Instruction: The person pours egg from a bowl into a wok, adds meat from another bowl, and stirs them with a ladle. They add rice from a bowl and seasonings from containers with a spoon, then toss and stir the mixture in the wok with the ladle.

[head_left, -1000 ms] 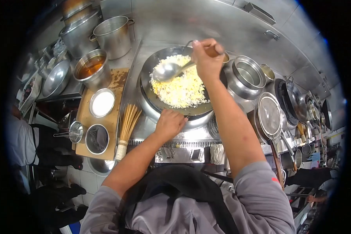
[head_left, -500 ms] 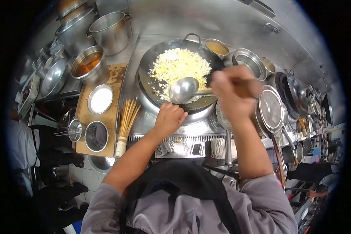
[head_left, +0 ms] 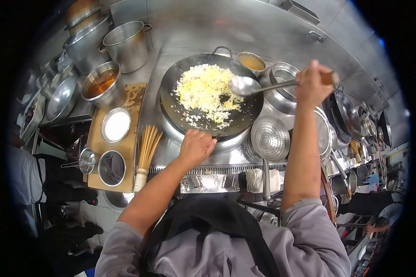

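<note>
Ladle [head_left: 272, 86] axis is the bit worth looking at, honestly. Your right hand [head_left: 312, 85] is wrapped in a full fist around the wooden end of the handle, way out to the right of the stove. The shaft runs almost flat across the view, back to the left, passing over a steel bowl [head_left: 282, 99] on the way. So the ladle's scoop hangs above the right-hand side of the wok [head_left: 168, 104], just beside the fried rice [head_left: 203, 90], and the rice heap sits to the left of it and slightly away from you. From this angle I can't tell if the scoop is touching the pan or floating a bit above it.

Your left hand [head_left: 196, 147] is the closer one to the wok. It's curled shut right on the near rim, fingers tucked under, knuckles facing you. What exactly it's gripping there, a handle or a rag, is hidden under the hand.

Other stuff around: a perforated skimmer [head_left: 269, 137] lies just right of the left hand, touching the wok's front edge as far as I can see, and a bamboo brush [head_left: 148, 147] lies on the left side.
</note>
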`<state>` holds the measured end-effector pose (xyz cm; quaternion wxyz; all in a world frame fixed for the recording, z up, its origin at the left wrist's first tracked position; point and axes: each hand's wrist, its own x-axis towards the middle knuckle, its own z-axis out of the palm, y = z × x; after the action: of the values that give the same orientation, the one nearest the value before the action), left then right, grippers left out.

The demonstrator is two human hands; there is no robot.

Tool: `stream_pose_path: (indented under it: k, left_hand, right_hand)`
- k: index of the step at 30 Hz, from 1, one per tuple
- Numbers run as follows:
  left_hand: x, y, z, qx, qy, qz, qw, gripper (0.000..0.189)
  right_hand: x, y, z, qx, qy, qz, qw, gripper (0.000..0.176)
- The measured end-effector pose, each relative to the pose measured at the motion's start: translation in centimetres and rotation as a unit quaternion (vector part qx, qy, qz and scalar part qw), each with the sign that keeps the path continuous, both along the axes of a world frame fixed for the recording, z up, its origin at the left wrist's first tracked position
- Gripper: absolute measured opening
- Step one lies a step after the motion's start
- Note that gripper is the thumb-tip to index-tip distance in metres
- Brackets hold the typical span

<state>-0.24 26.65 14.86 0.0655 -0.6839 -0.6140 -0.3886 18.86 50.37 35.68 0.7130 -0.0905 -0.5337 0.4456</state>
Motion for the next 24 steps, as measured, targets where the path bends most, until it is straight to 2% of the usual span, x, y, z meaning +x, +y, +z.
stream_pose_path:
  k: [2,3,6,8,10,11,12,14,15,18,19,20,21,22,24]
  left_hand:
    - [0.1,-0.1,0.0,0.008,-0.001,-0.003,1.0,0.028]
    - [0.0,0.0,0.2,0.006,0.001,-0.004,1.0,0.028]
    - [0.0,-0.2,0.4,0.004,0.003,-0.005,1.0,0.028]
    - [0.0,-0.2,0.6,0.006,0.003,-0.004,1.0,0.027]
    - [0.0,-0.3,0.7,0.001,0.01,-0.004,1.0,0.027]
    - [-0.1,-0.1,0.9,0.005,0.012,0.0,1.0,0.027]
    - [-0.1,-0.3,0.9,-0.006,0.007,-0.005,1.0,0.027]
    - [-0.3,-0.1,1.0,-0.009,0.006,-0.007,1.0,0.027]
    - [-0.2,-0.2,0.9,-0.01,0.01,-0.007,1.0,0.027]
    - [0.1,-0.6,0.4,-0.017,0.01,-0.013,1.0,0.026]
    - [-0.1,-0.2,0.6,-0.009,0.008,-0.009,1.0,0.025]
    - [0.0,-0.4,0.5,-0.015,0.005,-0.008,1.0,0.025]
    - [0.1,-0.6,0.4,-0.026,0.013,-0.006,1.0,0.025]
    - [-0.1,-0.3,0.6,-0.032,0.024,-0.001,0.999,0.025]
    - [-0.2,-0.1,0.5,-0.019,0.036,0.003,0.999,0.025]
  right_hand:
    - [-1.7,1.8,-4.9,-0.031,-0.012,-0.027,0.999,0.018]
    - [-1.7,2.8,-3.5,-0.053,-0.001,0.007,0.999,0.017]
    - [0.3,4.0,1.3,-0.061,0.053,0.01,0.997,0.017]
    - [-0.9,3.6,-0.6,-0.044,0.074,0.023,0.996,0.017]
    - [-3.9,3.4,-4.2,-0.1,0.062,-0.025,0.993,0.018]
    - [-4.1,4.4,-2.9,-0.115,0.052,0.035,0.991,0.019]
    - [-4.0,4.9,-2.4,-0.117,0.053,0.035,0.991,0.019]
    - [-4.7,3.7,1.9,-0.069,0.047,0.031,0.996,0.02]
    - [-6.0,2.2,1.6,-0.032,0.039,-0.032,0.998,0.02]
    - [-10.8,2.0,-3.5,0.013,-0.019,-0.01,1.0,0.021]
    - [-11.4,2.0,-1.2,0.016,-0.02,-0.006,1.0,0.021]
    - [-11.7,1.0,2.0,-0.032,-0.04,0.033,0.998,0.02]
    - [-11.7,0.3,3.4,-0.08,-0.059,0.07,0.993,0.019]
    - [-12.1,-0.3,3.0,-0.081,-0.059,0.071,0.992,0.019]
    - [-13.6,-3.2,0.5,0.045,-0.091,0.018,0.995,0.019]
